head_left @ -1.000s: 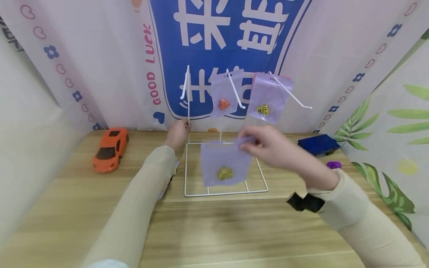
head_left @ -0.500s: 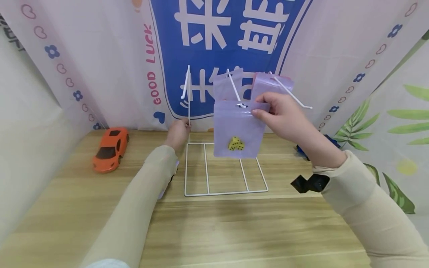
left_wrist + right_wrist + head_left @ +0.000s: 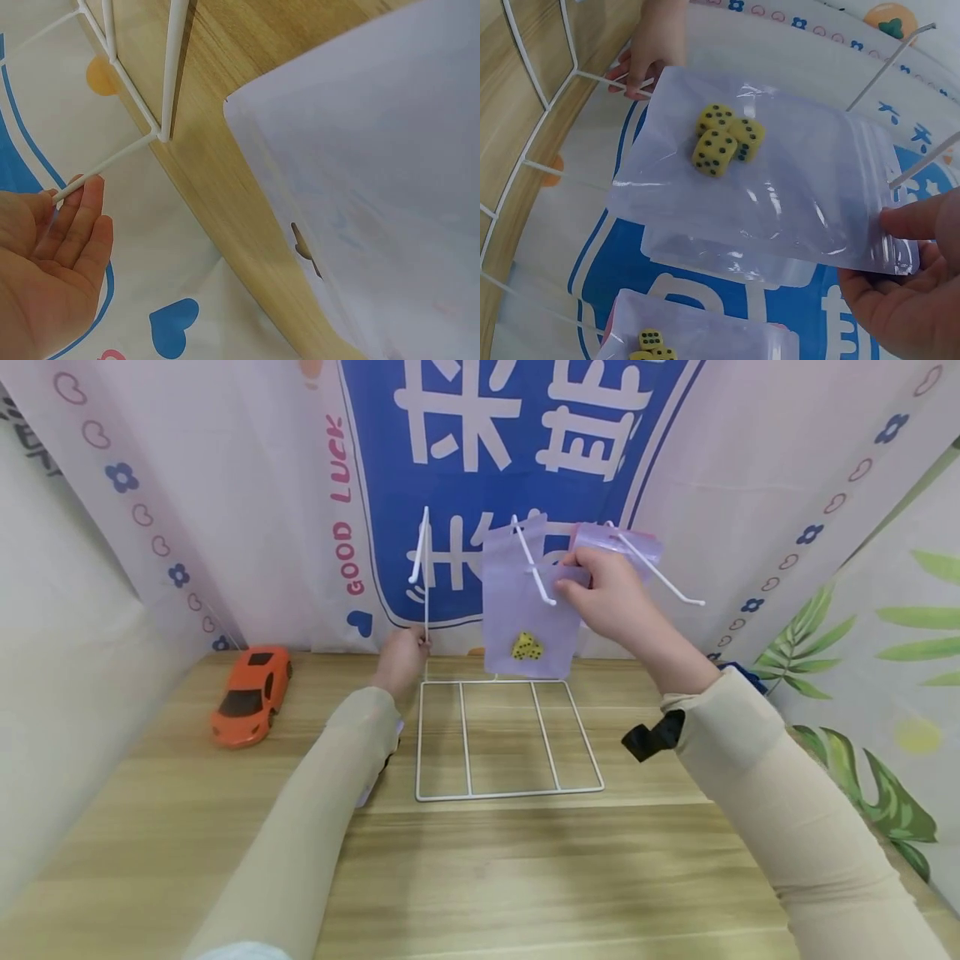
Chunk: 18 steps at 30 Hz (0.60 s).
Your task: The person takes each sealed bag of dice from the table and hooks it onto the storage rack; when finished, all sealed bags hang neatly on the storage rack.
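Observation:
My right hand (image 3: 611, 597) pinches the upper right edge of a translucent purple zip bag (image 3: 510, 610) with three yellow dice (image 3: 527, 647) inside. The white middle hook (image 3: 531, 564) of a wire display rack passes through the bag's hang hole. Another purple bag behind it is mostly hidden. A further purple bag (image 3: 592, 537) hangs on the right hook (image 3: 663, 575), partly covered by my right hand; yellow dice (image 3: 651, 339) show in it in the right wrist view. My left hand (image 3: 401, 657) grips the rack's left upright wire (image 3: 112, 161) between thumb and fingers.
The rack's base (image 3: 510, 794) lies on the wooden table. An orange toy car (image 3: 251, 697) stands at left, a blue toy car (image 3: 742, 677) behind my right sleeve. A purple bag (image 3: 360, 150) lies beside my left forearm. The left hook (image 3: 417, 547) carries no bag. A printed curtain hangs behind.
My right hand has raised the yellow-dice bag from over the base to the middle hook, then slid it back along it. My left hand stays on the upright.

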Each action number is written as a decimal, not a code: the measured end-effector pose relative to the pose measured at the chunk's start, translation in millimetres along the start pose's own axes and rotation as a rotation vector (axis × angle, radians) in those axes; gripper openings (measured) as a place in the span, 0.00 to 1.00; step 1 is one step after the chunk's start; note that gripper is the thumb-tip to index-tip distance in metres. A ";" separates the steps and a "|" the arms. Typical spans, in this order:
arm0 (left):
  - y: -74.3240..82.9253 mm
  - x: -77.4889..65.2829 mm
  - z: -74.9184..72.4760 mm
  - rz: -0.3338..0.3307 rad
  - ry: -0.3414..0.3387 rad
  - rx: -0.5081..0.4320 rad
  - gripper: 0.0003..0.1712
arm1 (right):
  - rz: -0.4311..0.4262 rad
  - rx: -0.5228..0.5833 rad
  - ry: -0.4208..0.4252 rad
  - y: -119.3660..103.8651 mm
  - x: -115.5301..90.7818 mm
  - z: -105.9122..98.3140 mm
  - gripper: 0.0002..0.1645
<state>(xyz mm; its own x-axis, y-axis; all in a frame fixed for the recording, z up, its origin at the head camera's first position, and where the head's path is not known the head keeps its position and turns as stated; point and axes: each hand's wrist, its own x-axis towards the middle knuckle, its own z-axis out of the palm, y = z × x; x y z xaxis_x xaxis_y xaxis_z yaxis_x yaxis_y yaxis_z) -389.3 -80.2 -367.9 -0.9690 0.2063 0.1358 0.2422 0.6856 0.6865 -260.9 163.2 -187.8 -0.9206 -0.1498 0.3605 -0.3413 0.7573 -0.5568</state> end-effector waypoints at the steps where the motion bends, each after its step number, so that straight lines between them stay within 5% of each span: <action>1: -0.6 0.3 0.2 0.000 0.001 -0.002 0.08 | 0.005 -0.003 0.008 0.7 3.7 1.5 0.09; 18: -0.5 -1.5 -0.4 0.026 0.004 0.030 0.09 | 0.143 -0.064 0.054 9.5 50.1 16.5 0.13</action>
<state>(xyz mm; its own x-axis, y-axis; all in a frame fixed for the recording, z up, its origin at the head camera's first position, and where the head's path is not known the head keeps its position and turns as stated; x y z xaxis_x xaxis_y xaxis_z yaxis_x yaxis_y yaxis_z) -388.0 -81.1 -368.1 -0.9625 0.2218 0.1564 0.2689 0.7006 0.6610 -313.4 152.4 -187.4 -0.9469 -0.0051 0.3215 -0.1935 0.8076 -0.5570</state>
